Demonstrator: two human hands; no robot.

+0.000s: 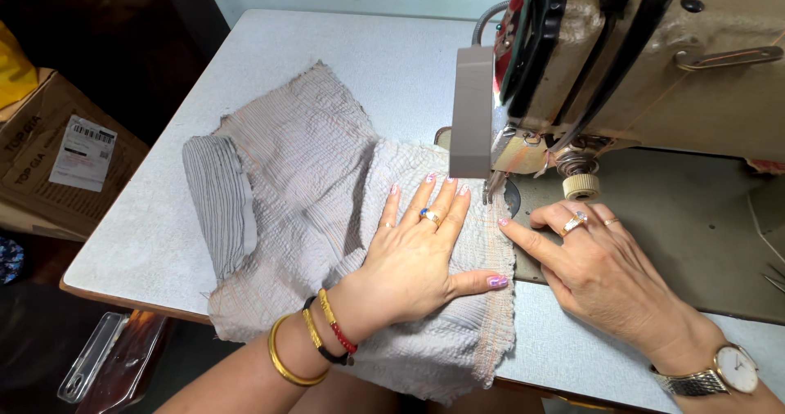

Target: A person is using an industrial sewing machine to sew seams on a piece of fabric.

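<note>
A crinkled grey fabric piece [302, 177] with fine stripes lies spread on the pale table [163, 218]. My left hand [421, 254] rests flat on the fabric, fingers spread, just left of the needle. My right hand [601, 263] lies on the machine bed, its index finger touching the fabric's stitched right edge near the presser foot [491, 189]. The beige sewing machine [654, 62] stands above both hands. Bangles circle my left wrist and a watch sits on my right.
A grey box-shaped part [473, 111] hangs on the machine's left end. A cardboard box [49, 152] with a label sits on the floor at left. A clear plastic piece [98, 357] hangs below the table's front edge.
</note>
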